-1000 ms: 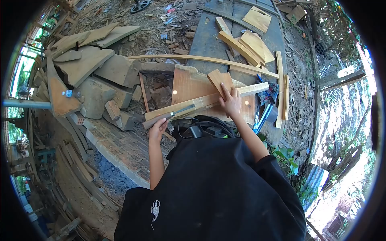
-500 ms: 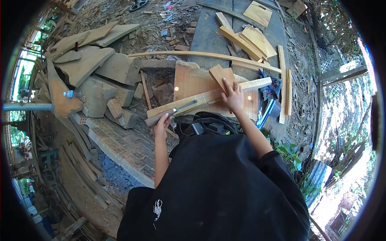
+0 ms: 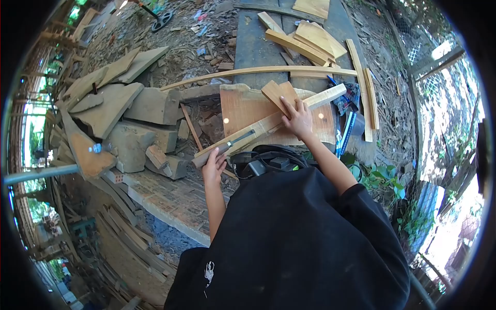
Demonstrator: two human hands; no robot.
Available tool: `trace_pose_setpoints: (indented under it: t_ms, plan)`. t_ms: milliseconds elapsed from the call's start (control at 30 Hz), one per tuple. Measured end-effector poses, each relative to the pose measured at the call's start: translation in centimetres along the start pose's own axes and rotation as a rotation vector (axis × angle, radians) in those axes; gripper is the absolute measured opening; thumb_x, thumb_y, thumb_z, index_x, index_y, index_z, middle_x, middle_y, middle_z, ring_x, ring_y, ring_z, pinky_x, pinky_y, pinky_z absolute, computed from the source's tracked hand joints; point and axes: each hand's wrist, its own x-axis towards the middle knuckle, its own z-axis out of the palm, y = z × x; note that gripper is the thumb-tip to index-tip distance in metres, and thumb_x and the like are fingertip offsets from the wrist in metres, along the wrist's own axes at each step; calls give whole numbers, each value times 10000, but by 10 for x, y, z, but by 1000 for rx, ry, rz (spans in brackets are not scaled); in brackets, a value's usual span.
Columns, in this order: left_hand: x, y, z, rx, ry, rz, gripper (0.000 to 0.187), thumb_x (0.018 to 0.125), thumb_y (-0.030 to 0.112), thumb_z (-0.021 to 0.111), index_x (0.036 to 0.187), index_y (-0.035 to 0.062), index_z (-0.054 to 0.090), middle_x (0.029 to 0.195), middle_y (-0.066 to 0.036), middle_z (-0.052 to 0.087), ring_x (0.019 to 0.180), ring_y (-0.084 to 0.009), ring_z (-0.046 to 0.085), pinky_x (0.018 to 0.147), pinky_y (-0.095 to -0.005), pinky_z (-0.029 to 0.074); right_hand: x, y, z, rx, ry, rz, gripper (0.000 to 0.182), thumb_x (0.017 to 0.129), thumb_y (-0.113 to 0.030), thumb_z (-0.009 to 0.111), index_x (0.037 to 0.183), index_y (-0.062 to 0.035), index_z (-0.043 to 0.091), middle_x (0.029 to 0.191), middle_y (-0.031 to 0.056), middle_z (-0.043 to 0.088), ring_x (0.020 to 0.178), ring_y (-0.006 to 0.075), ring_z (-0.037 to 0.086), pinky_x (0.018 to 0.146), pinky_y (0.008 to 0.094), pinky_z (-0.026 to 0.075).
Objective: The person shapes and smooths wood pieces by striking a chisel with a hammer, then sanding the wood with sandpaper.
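Pale squared timber (image 3: 269,123) lies slanted over a brown wooden slab (image 3: 235,106), and its place relative to both hands looks almost unchanged over the last second; mainly the head view has shifted. The left hand (image 3: 213,168) is closed round the handle of a chisel (image 3: 225,146) near the timber's left end, blade pointing along it; whether the edge touches cannot be told. Its lower fingers look less curled than a second ago, perhaps a lighter hold rather than a hard push. The right hand (image 3: 298,122) rests with fingers spread on a short wooden block (image 3: 274,95) beside the timber's middle; I cannot tell whether it clamps. No fresh cut shows, so the work seems barely advanced.
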Motion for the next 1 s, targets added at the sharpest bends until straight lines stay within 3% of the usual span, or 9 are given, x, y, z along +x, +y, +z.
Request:
trace_pose_setpoints:
  t_ms: [167,300,433,467,600,700,867,1000]
  plan:
    - [-18,22,36,227,-91,223,343,783,204,644,1083,86,530,1006,-80,574,887,-202,585,727,-292,457,1,-4,-4,-42,-39,31,669,664,-232,625,1285,-312,391,1058,164,463,935,317,473,806,401,409]
    - [-9,9,60,407,-209,611,263,755,131,669,985,39,583,911,-73,600,822,-157,578,730,-260,456,-5,-10,-7,-156,-127,104,760,677,-167,603,1322,-391,268,1179,188,386,967,373,441,762,469,393]
    - [-23,10,92,618,-217,807,212,729,111,674,918,39,608,864,-62,611,792,-132,571,702,-258,452,-6,-16,-9,-179,-203,201,772,714,-92,543,1329,-429,220,1213,212,357,962,385,447,769,457,406]
    - [-29,13,101,656,-212,854,198,710,142,682,882,67,619,780,-75,629,730,-148,600,664,-275,460,-6,-16,-8,-179,-211,213,766,719,-86,534,1328,-429,222,1208,211,360,958,383,450,769,453,409]
    - [-35,23,125,940,-186,874,229,674,239,698,852,113,626,683,-126,621,678,-257,630,611,-336,470,1,-19,-13,-149,-323,268,747,731,-74,513,1323,-432,232,1186,201,377,945,374,460,778,435,415]
    - [-36,28,137,1076,-136,795,255,661,236,713,858,94,636,771,-118,648,742,-228,643,667,-321,487,1,-19,-15,-124,-296,255,749,725,-74,518,1319,-434,238,1172,189,389,938,370,465,788,426,412]
    - [-27,27,133,971,-129,804,253,658,243,714,851,98,641,769,-116,647,743,-238,641,674,-332,486,7,4,-16,-131,-232,243,849,650,-39,592,1317,-433,244,1197,200,378,966,360,459,838,405,405]
    - [-29,25,126,891,-113,839,249,661,222,719,850,85,633,752,-109,641,727,-233,639,662,-325,486,12,31,-20,-197,-109,392,877,621,-47,618,1318,-432,249,1183,191,389,975,362,457,837,410,407]
